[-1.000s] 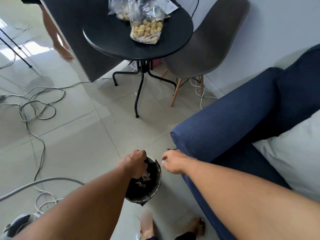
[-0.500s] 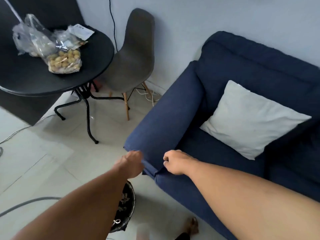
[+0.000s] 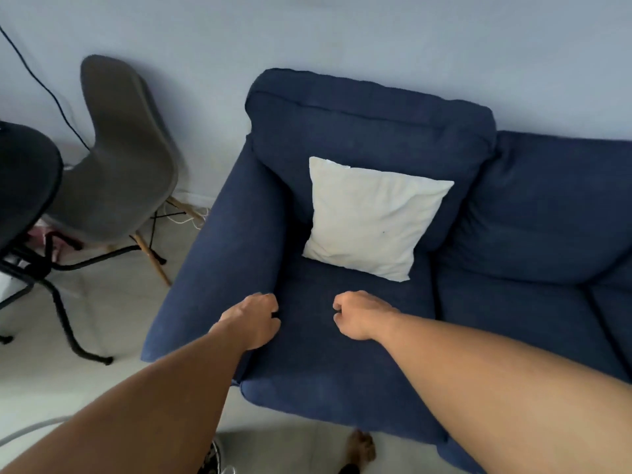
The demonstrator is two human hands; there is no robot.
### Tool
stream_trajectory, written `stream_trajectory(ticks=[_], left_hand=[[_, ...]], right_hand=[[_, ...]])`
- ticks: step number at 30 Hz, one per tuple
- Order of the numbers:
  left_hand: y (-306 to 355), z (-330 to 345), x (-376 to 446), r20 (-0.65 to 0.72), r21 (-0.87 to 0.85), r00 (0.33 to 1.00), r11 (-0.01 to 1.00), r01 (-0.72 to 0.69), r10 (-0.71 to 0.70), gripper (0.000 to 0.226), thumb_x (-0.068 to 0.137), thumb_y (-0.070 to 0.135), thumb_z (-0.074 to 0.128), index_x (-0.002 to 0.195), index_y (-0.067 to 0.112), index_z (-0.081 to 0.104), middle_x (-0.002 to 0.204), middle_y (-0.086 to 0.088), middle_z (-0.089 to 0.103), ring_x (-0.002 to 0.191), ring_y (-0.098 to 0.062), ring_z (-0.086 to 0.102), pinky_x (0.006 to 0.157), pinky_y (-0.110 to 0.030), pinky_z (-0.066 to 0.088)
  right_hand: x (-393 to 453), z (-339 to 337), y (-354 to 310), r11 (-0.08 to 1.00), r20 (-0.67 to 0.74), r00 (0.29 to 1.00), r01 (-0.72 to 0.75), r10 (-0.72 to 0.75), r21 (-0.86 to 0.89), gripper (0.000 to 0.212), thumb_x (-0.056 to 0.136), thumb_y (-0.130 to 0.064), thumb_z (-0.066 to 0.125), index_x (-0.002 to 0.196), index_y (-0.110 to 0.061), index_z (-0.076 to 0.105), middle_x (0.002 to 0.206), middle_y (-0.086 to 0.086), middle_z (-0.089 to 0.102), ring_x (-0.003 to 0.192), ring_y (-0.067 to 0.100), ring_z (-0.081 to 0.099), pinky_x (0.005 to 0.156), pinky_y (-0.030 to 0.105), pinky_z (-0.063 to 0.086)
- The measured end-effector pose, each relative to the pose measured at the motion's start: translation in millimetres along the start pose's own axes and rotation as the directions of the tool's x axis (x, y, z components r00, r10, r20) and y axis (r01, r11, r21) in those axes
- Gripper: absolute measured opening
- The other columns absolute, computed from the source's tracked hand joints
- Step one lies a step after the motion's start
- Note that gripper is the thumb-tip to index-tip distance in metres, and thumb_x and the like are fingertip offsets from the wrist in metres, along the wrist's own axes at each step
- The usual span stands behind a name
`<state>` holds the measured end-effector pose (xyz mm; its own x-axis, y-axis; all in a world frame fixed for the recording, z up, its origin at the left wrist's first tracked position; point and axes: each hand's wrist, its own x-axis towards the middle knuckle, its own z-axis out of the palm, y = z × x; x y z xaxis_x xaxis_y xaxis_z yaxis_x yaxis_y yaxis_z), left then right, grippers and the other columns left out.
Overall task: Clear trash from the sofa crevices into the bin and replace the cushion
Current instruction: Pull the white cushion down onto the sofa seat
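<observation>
A dark blue sofa (image 3: 359,354) fills the middle and right of the head view. A white cushion (image 3: 372,215) leans against its backrest on the left seat. My left hand (image 3: 254,318) rests at the crevice between the left armrest and the seat cushion, fingers curled down into the gap. My right hand (image 3: 359,314) hovers over the seat with its fingers curled shut; nothing shows in it. Only a sliver of the black bin (image 3: 212,456) peeks out at the bottom edge under my left forearm. No trash is visible on the seat.
A grey shell chair (image 3: 119,165) with wooden legs stands left of the sofa against the wall. A black round table (image 3: 24,179) with metal legs is at the far left. Cables lie on the tiled floor. A bare foot (image 3: 359,446) shows at the bottom.
My view has swung from the bin and floor up to the sofa. Both hands moved from over the bin onto the seat, the left one reaching the armrest crevice.
</observation>
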<state>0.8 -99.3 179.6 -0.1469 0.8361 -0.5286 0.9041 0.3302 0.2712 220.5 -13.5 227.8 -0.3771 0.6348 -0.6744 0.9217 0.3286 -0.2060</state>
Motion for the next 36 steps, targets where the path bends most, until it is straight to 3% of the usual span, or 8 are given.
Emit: stream_trajectory(ticks=[6, 10, 13, 17, 23, 31, 36], left_hand=[[56.1, -19.4, 51.1, 0.041, 0.034, 0.998, 0.998, -0.044, 0.042, 0.033, 0.094, 0.043, 0.053, 0.123, 0.028, 0.054, 0.123, 0.005, 0.051, 0.107, -0.020, 0.056, 0.094, -0.042, 0.051], [97.1, -43.7, 85.6, 0.034, 0.079, 0.997, 0.994, -0.070, 0.067, 0.033, 0.095, 0.041, 0.053, 0.126, 0.027, 0.053, 0.122, 0.004, 0.050, 0.106, -0.022, 0.056, 0.093, -0.042, 0.051], [123.8, -63.2, 113.4, 0.017, 0.105, 0.995, 0.990, -0.095, 0.094, 0.035, 0.093, 0.042, 0.054, 0.125, 0.027, 0.055, 0.123, 0.002, 0.052, 0.107, -0.023, 0.056, 0.093, -0.044, 0.051], [156.4, -85.0, 148.0, -0.005, 0.126, 0.997, 0.989, -0.075, 0.076, 0.039, 0.093, 0.041, 0.056, 0.131, 0.029, 0.054, 0.129, 0.004, 0.053, 0.110, -0.023, 0.057, 0.095, -0.044, 0.051], [198.3, -103.3, 193.4, -0.063, 0.182, 0.992, 0.979, -0.094, 0.107, 0.040, 0.093, 0.040, 0.055, 0.132, 0.031, 0.053, 0.133, 0.006, 0.054, 0.116, -0.022, 0.057, 0.094, -0.045, 0.051], [239.3, -106.7, 239.4, -0.252, 0.416, 0.940, 0.903, -0.107, 0.228, 0.061, 0.089, 0.038, 0.062, 0.143, 0.019, 0.041, 0.138, -0.005, 0.044, 0.123, -0.029, 0.043, 0.096, -0.041, 0.043], [241.5, -121.1, 272.1, -0.330, 0.439, 0.903, 0.892, -0.111, 0.275, 0.078, 0.080, 0.044, 0.073, 0.143, 0.017, 0.035, 0.144, -0.006, 0.036, 0.126, -0.033, 0.039, 0.101, -0.043, 0.042]], right_hand=[[8.1, -17.1, 64.0, 0.994, -0.015, 0.998, -0.062, 0.063, 0.095, 0.036, 0.108, -0.031, 0.046, 0.142, -0.022, 0.057, 0.139, 0.003, 0.057, 0.119, 0.029, 0.061, 0.094, 0.041, 0.054], [24.2, -26.9, 105.7, 0.987, -0.029, 0.995, -0.091, 0.096, 0.134, 0.025, 0.105, -0.028, 0.047, 0.123, -0.021, 0.062, 0.119, 0.001, 0.062, 0.103, 0.025, 0.065, 0.075, 0.034, 0.052], [35.6, -35.9, 131.2, 0.974, -0.043, 0.992, -0.107, 0.118, 0.198, 0.023, 0.104, -0.027, 0.048, 0.120, -0.020, 0.062, 0.117, -0.001, 0.063, 0.102, 0.023, 0.066, 0.076, 0.035, 0.053], [47.5, -43.2, 163.5, 0.970, -0.041, 0.990, -0.126, 0.137, 0.206, 0.021, 0.101, -0.023, 0.047, 0.114, -0.016, 0.062, 0.104, -0.003, 0.063, 0.083, 0.018, 0.059, 0.068, 0.033, 0.048], [56.3, -55.0, 198.1, 0.962, -0.039, 0.984, -0.163, 0.176, 0.220, 0.032, 0.105, -0.025, 0.045, 0.132, -0.019, 0.062, 0.124, 0.001, 0.065, 0.105, 0.024, 0.067, 0.089, 0.039, 0.058], [75.3, -52.1, 221.1, 0.953, -0.029, 0.976, -0.205, 0.217, 0.222, 0.015, 0.103, -0.024, 0.044, 0.101, -0.018, 0.058, 0.099, -0.002, 0.059, 0.084, 0.021, 0.060, 0.061, 0.031, 0.046], [87.5, -74.8, 211.7, 0.940, -0.126, 0.965, -0.187, 0.230, 0.284, 0.028, 0.103, -0.025, 0.042, 0.121, -0.021, 0.063, 0.117, -0.002, 0.063, 0.101, 0.025, 0.065, 0.086, 0.042, 0.058]])
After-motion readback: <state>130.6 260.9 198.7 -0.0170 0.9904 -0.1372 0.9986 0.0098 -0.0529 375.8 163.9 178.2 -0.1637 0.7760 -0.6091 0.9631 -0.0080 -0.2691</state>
